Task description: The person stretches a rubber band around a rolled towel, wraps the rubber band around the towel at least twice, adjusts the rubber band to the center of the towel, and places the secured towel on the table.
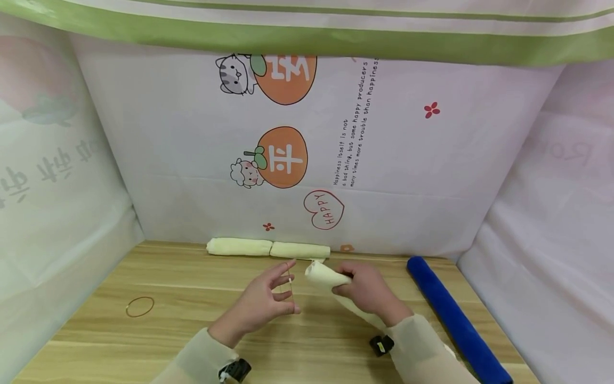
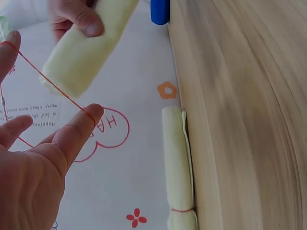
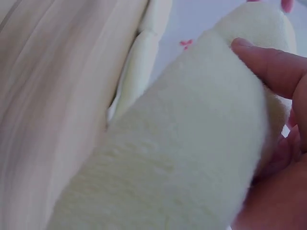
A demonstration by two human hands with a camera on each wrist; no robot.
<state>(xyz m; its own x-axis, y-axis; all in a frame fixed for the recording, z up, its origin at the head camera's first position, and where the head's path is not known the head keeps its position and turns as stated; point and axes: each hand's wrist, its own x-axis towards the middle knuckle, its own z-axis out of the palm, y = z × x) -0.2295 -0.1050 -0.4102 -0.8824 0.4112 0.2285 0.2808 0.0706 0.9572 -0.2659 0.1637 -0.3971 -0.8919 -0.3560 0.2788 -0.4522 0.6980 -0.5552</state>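
My left hand (image 1: pixel 261 298) has its fingers spread, with a thin red rubber band (image 2: pixel 57 88) stretched around the fingertips. Just right of it, my right hand (image 1: pixel 369 290) grips a pale yellow rolled towel (image 1: pixel 323 276), thumb on top. The roll's near end points at the left hand, apart from the band. In the right wrist view the towel (image 3: pixel 182 129) fills the middle, and a looser part trails toward the forearm. Against the back wall lies another pale yellow towel roll (image 1: pixel 237 246), cinched midway by a red band (image 2: pixel 182 210).
A second rubber band (image 1: pixel 139 316) lies loose on the wooden table (image 1: pixel 192 288) at the left. On the right, a long blue roll (image 1: pixel 455 317) slants toward the front edge. Printed white sheets (image 1: pixel 398 160) wall the table at the back and both sides.
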